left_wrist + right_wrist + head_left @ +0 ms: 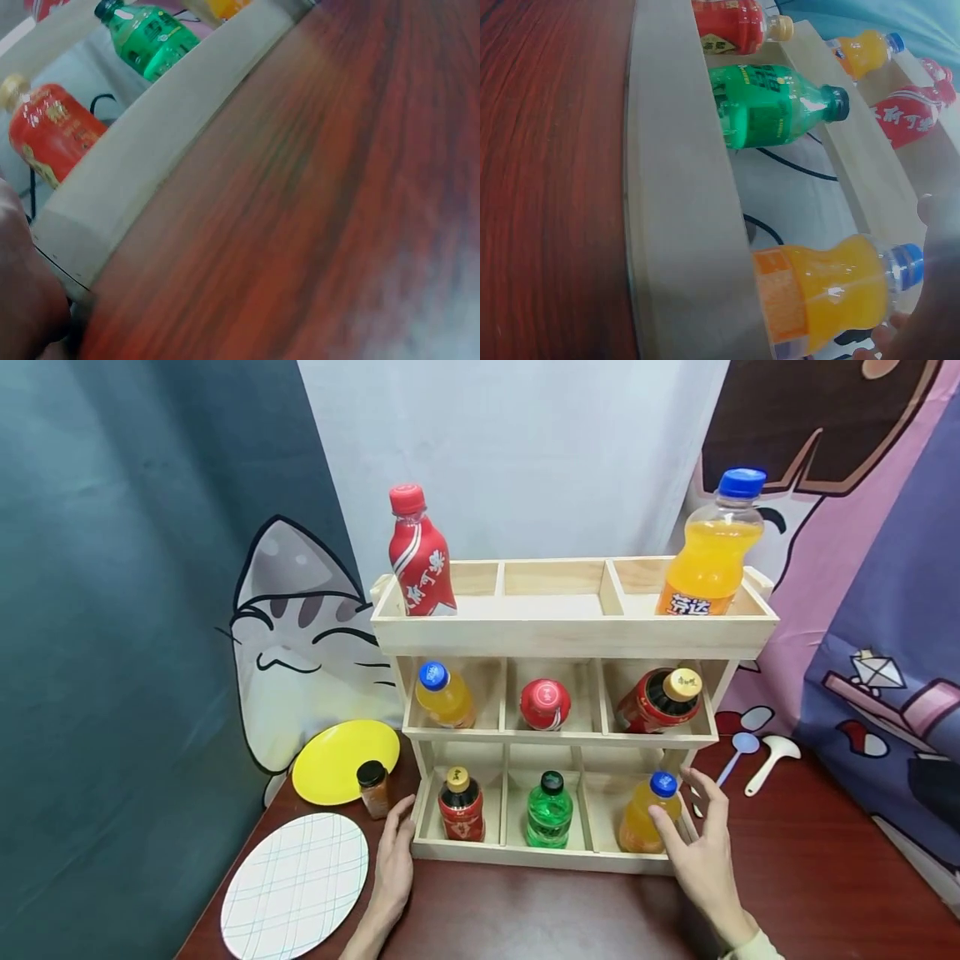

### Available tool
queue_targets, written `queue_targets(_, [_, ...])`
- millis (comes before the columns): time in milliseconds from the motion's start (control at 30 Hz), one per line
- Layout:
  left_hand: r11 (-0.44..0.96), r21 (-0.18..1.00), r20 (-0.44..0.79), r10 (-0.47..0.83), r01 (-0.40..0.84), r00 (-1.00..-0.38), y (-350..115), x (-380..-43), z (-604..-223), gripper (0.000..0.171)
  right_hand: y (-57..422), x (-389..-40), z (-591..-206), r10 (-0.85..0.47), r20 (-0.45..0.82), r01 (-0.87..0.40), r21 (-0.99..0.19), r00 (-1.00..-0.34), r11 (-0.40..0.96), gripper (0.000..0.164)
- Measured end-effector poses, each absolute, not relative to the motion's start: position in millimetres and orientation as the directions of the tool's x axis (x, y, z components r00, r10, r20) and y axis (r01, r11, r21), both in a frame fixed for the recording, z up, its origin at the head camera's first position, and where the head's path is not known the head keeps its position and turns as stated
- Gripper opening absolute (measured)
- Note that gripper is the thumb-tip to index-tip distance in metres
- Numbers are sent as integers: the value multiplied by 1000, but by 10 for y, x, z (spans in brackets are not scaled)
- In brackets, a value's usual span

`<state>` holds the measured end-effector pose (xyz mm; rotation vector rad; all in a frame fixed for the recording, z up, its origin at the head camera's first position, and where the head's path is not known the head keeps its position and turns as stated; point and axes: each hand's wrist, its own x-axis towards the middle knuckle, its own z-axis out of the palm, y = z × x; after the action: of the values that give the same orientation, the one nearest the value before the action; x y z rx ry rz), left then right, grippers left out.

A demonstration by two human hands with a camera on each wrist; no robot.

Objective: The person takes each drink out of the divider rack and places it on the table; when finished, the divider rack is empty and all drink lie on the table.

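Observation:
A pale wooden three-tier rack holds drink bottles. My left hand lies along its lower left corner, fingers extended, beside a red-labelled bottle with a yellow cap. At the lower right, my right hand has thumb and fingers spread, the thumb overlapping an orange drink bottle and the fingers at the rack's right end. The right wrist view shows fingertips close to this bottle's blue cap. A green bottle stands in the bottom middle compartment.
Higher tiers hold a tall red bottle, a large orange bottle and several smaller ones. Left of the rack are a yellow plate, a spice jar and a white checked plate. A blue spoon and white utensil lie right.

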<state>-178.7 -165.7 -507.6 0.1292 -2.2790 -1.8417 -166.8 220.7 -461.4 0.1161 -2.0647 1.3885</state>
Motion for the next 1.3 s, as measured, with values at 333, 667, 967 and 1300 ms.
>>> queue_targets(333, [272,960,161,-322,72,-933,-1572,-2027,-5256,40,2163,-1756,-4605,253,362,-287,-913,-897,291,67])
queue_targets(667, [303,950,171,-305,75,-937,-1539,-2085,-5240,37,2169,-1799,-4742,208,422,-334,-874,-883,353,45])
queue_targets(967, [300,954,131,-344,24,-930,-1552,-2076,-5246,35,2140,-1857,-4788,175,418,-323,-857,-891,402,54])
queue_targets(1300, [262,965,98,-328,9,-940,-1539,-2058,-5283,34,2164,-1858,-4948,241,366,-210,-843,-899,496,69])
